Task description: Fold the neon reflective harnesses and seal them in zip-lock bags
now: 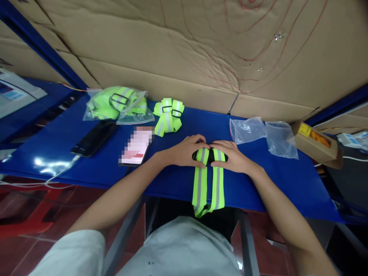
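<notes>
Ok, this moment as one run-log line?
left hand and right hand: pressing reflective strap on blue table | strap ends hang off edge

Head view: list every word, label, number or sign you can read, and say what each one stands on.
No text here can be read.
Phone screen: blurred out, unreadable.
Yellow label on the cardboard box: too small to read.
Papers at the far left edge: print too blurred to read.
Red pen lines on the cardboard wall: curves only, no letters.
Reflective strap under both hands: no print visible.
</notes>
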`<state>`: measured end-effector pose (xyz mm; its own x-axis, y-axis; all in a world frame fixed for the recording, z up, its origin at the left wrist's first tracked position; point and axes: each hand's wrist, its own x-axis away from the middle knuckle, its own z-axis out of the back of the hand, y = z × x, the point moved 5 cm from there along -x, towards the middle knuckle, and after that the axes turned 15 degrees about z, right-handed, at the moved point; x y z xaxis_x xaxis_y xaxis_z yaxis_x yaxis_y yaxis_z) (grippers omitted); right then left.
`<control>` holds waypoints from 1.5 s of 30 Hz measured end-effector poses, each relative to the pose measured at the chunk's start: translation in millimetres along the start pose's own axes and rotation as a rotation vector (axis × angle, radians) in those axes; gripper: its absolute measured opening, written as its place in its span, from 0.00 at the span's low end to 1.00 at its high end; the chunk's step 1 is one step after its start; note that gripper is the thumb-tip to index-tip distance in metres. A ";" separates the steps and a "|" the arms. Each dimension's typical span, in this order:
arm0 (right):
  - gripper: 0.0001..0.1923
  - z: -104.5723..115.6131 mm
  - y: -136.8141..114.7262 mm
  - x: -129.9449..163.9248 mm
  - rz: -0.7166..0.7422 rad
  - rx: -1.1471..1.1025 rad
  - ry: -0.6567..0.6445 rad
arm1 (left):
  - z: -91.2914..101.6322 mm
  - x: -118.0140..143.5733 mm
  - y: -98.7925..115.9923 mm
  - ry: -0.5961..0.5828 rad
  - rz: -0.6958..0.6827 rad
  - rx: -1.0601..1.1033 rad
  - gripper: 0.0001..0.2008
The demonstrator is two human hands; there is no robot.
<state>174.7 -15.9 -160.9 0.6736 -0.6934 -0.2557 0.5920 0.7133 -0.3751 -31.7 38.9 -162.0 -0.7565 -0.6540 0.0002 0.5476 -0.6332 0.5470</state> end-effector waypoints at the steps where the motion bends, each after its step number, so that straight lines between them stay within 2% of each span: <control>1: 0.38 -0.9 3.6 2.2 -0.027 -0.016 -0.006 | -0.9 -0.6 -1.6 -0.005 0.011 0.009 0.34; 5: 0.46 2.7 9.3 6.3 -0.077 -0.040 0.063 | -3.4 -4.8 -3.1 0.031 0.095 0.022 0.31; 8: 0.37 4.6 6.5 5.3 -0.032 -0.089 0.017 | 0.6 -4.6 -0.2 0.111 0.106 -0.038 0.26; 10: 0.29 8.3 6.7 4.4 -0.025 -0.112 0.042 | 4.4 -3.1 2.3 0.154 0.064 -0.045 0.25; 14: 0.24 13.9 17.1 6.4 -0.215 -0.133 0.229 | 4.7 -4.1 1.2 0.135 0.051 0.051 0.35; 17: 0.26 7.8 21.5 6.8 -0.324 -0.151 0.306 | 1.6 -7.9 -4.4 0.135 0.149 0.168 0.33; 20: 0.29 6.6 20.1 4.3 -0.291 -0.048 0.407 | -2.3 -9.8 -7.5 0.146 0.219 0.185 0.36; 22: 0.24 10.1 16.3 2.9 -0.188 0.061 0.462 | -1.5 -8.9 -6.2 0.205 0.194 0.115 0.32; 23: 0.21 10.7 14.4 2.1 -0.126 0.096 0.444 | -0.9 -8.2 -4.5 0.237 0.159 0.069 0.29; 25: 0.19 8.3 13.4 1.4 -0.038 0.102 0.319 | -1.2 -6.6 -1.1 0.269 0.079 -0.023 0.24; 27: 0.22 5.5 14.7 3.0 -0.006 0.084 0.196 | -3.4 -5.8 0.2 0.269 0.042 -0.097 0.24; 29: 0.28 4.6 15.5 4.7 0.001 0.085 0.142 | -5.4 -5.5 0.4 0.270 0.049 -0.132 0.24; 36: 0.25 0.3 1.9 -1.9 0.136 0.038 0.160 | -10.8 -3.5 12.0 0.307 0.054 -0.131 0.18; 41: 0.25 -3.2 -0.6 -3.7 0.121 0.094 0.149 | -10.9 -3.5 14.1 0.354 0.074 -0.173 0.14; 45: 0.22 -4.3 -3.2 -5.6 0.080 0.116 0.125 | -12.6 -7.5 12.4 0.330 0.075 -0.158 0.14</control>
<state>167.2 -14.8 -162.0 0.6649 -0.6358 -0.3920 0.5904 0.7689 -0.2455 -14.6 30.8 -165.7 -0.5701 -0.7831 -0.2485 0.6652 -0.6174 0.4199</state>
